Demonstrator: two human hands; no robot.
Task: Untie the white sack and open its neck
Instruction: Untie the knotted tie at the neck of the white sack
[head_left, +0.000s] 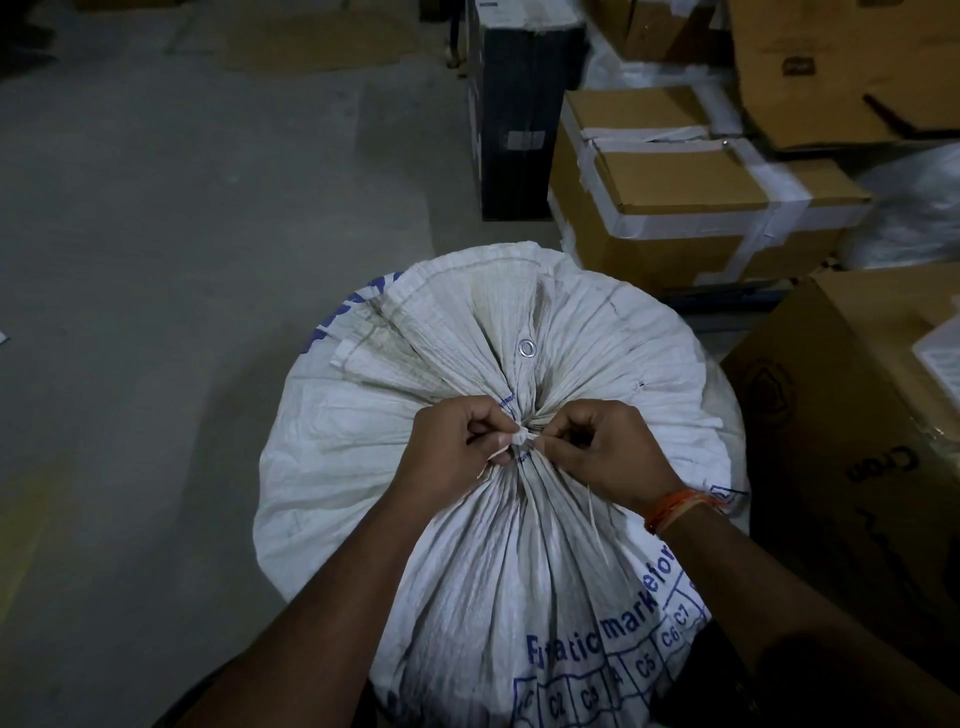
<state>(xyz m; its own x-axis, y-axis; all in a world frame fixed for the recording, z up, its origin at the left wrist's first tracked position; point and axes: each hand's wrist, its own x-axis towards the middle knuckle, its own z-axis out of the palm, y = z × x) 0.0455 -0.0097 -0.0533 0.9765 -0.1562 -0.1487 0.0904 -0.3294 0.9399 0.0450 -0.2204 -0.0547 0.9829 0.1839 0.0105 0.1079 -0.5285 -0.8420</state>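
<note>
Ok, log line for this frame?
stage: untying | left hand: pinches knot | right hand: pinches knot | white sack neck: tied

Both hands, left and right, meet knuckle to knuckle, fingers curled and pinching, forearms converging.

White woven sack with blue print, brown cardboard boxes, orange wrist thread, grey floor
</note>
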